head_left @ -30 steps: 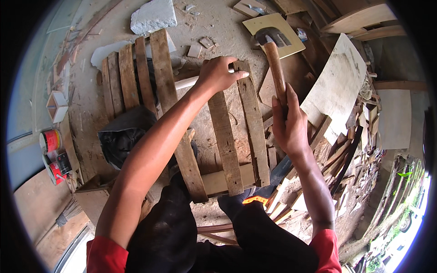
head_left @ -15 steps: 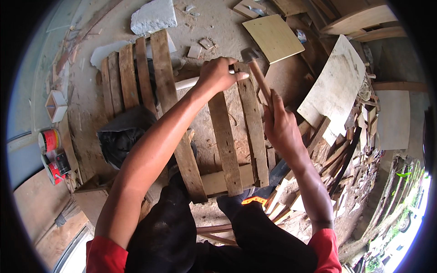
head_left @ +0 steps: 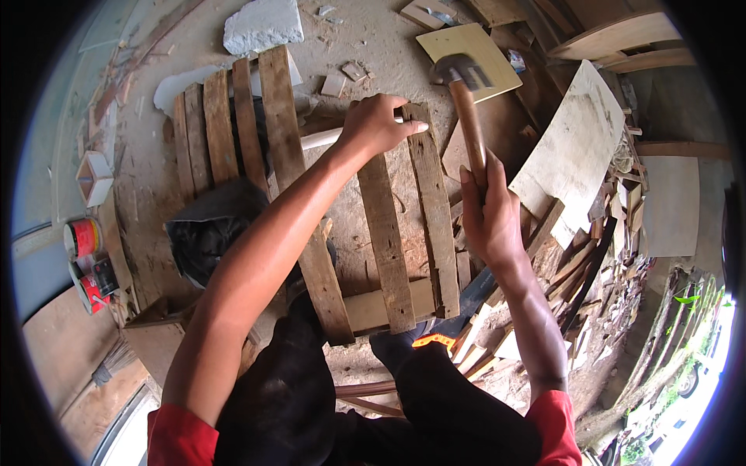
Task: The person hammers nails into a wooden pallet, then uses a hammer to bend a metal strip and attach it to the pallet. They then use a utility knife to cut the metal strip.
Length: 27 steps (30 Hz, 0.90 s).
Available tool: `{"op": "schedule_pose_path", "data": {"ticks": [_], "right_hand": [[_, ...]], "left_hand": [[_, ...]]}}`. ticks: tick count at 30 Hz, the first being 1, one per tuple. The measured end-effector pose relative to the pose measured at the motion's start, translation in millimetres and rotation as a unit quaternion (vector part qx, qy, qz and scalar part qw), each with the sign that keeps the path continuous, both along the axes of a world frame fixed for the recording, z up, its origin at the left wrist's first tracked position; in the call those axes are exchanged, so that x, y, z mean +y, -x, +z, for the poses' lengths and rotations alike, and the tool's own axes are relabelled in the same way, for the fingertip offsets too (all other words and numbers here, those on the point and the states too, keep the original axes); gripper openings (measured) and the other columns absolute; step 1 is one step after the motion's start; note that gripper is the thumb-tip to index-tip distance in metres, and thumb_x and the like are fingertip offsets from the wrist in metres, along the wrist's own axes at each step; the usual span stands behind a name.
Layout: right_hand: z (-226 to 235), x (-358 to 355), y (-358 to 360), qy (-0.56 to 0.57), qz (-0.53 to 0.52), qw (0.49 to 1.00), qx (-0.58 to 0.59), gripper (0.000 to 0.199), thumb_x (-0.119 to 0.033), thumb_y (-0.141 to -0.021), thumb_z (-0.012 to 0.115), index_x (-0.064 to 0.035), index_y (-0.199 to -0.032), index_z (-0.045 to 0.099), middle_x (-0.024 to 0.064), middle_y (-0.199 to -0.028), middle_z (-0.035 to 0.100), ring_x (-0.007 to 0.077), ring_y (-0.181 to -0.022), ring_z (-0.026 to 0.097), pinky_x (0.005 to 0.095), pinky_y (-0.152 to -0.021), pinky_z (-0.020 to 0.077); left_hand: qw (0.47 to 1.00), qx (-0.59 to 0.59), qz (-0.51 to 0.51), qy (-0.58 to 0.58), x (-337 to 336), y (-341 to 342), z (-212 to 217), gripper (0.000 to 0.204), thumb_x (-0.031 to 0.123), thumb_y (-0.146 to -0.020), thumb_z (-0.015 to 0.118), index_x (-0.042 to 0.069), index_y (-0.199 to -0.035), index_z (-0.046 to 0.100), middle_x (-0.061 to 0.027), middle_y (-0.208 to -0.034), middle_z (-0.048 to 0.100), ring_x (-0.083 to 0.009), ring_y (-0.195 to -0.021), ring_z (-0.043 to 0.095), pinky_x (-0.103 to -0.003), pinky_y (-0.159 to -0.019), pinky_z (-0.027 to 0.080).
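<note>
In my right hand [head_left: 493, 221] is a hammer [head_left: 471, 124], gripped round the lower part of its wooden handle. Its dark metal head is raised and blurred, to the right of the slat's far end. My left hand [head_left: 378, 126] is closed at the far end of the rightmost wooden slat [head_left: 433, 217], fingertips against the wood; whether a nail is between them I cannot make out. That slat belongs to a slatted wooden frame with a middle slat [head_left: 386, 245], a longer left slat [head_left: 281, 116] and a near crosspiece [head_left: 365, 309]. My left forearm hides part of the frame.
More old slats [head_left: 220, 124] and a black bag [head_left: 214, 233] lie left of the frame. Beyond are a white block [head_left: 263, 27] and a yellowish board [head_left: 497, 58]. Scrap wood [head_left: 575, 272] and a pale sheet [head_left: 571, 140] crowd the right. Cans [head_left: 83, 237] stand far left.
My right hand has lifted the hammer up and to the right, away from the slat's far end. My left hand stays in nearly the same place.
</note>
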State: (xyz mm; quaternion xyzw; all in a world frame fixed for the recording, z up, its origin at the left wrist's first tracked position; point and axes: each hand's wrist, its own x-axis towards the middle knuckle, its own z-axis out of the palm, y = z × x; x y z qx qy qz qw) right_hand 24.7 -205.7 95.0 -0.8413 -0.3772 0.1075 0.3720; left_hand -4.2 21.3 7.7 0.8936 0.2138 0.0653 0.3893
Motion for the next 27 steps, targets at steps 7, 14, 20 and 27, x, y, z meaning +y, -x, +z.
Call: {"op": "schedule_pose_path", "data": {"ticks": [7,14,20,27], "right_hand": [[-14,-7,-3,0.084,-0.002,0.996,0.039,0.039,-0.014,-0.099,0.056,0.0013,-0.132,0.041,0.0300,-0.077,0.065,0.0491,-0.074,0.066,0.0517,-0.057,0.0512],[-11,-3,11,-0.031,-0.025,0.999,0.015,0.039,-0.015,-0.100,0.055,0.0015,-0.132,0.040,0.0278,-0.073,0.064,0.0442,-0.068,0.069,0.0505,-0.055,0.0516],[-11,-13,-7,0.025,-0.045,0.995,0.089,0.027,-0.014,-0.098,0.058,0.0015,-0.116,0.046,0.0264,-0.068,0.063,0.0484,-0.068,0.065,0.0522,-0.055,0.0479],[-35,-49,4,-0.049,-0.130,0.972,0.191,0.037,-0.020,-0.094,0.060,0.0026,-0.122,0.052,0.0204,-0.072,0.060,0.0307,-0.064,0.063,0.0415,-0.062,0.0481]], "left_hand": [[0.999,0.047,-0.017,0.017,-1,-3,11,0.061,0.050,-0.075,0.079,0.004,-0.114,0.071,-0.0198,-0.101,0.073,-0.0324,-0.097,0.071,-0.042,-0.089,0.054],[0.998,-0.018,-0.037,0.053,3,0,2,0.053,0.050,-0.077,0.077,0.011,-0.112,0.072,-0.0177,-0.098,0.074,-0.0327,-0.094,0.071,-0.043,-0.085,0.054],[0.998,0.012,-0.053,0.021,5,-3,6,0.059,0.051,-0.080,0.075,0.004,-0.115,0.069,-0.0198,-0.101,0.072,-0.0342,-0.096,0.070,-0.043,-0.085,0.053],[0.987,-0.077,-0.073,-0.123,-4,7,-13,0.054,0.047,-0.094,0.061,0.008,-0.132,0.060,-0.0192,-0.114,0.068,-0.0378,-0.107,0.063,-0.047,-0.096,0.044]]}}
